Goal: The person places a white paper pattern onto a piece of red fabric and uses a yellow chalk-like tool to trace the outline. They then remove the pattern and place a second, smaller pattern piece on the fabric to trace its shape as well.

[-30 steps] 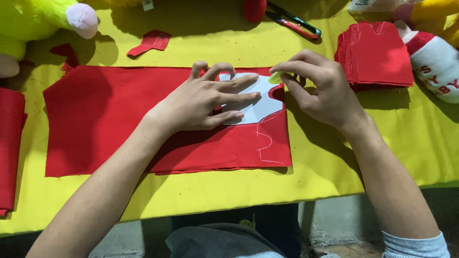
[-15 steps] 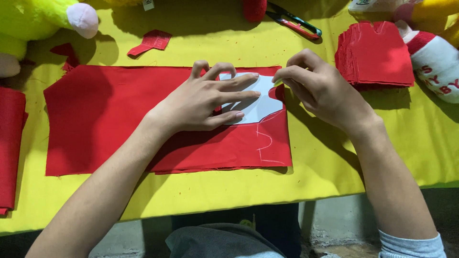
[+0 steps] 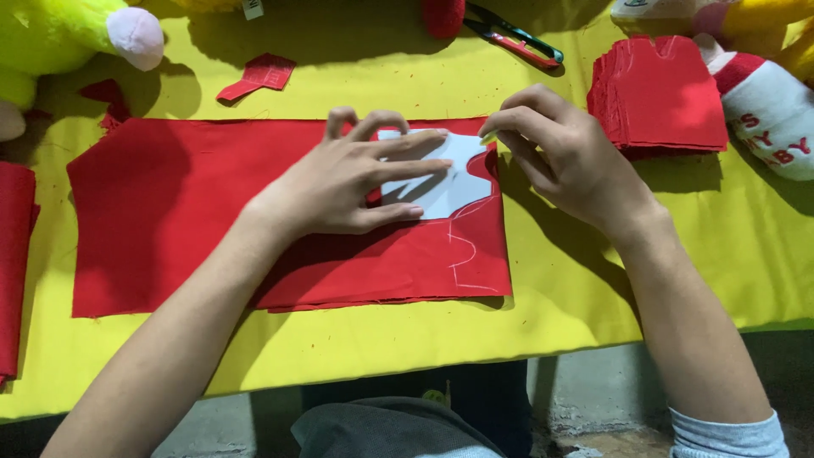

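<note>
A wide piece of red fabric lies flat on the yellow table cover. Near its right end sits a white paper template. My left hand presses flat on the template with its fingers spread. My right hand is pinched at the template's upper right edge, with a small pale bit that looks like chalk between the fingertips. A white traced outline runs down the fabric below the template.
A stack of cut red pieces lies to the right, with scissors behind it. A red scrap is at the back and a yellow-green plush toy at the far left. Folded red fabric lies at the left edge and a red-and-white plush at the right.
My right hand's fingertips have shifted slightly up along the template's upper right edge. My left hand stays pressed on the template.
</note>
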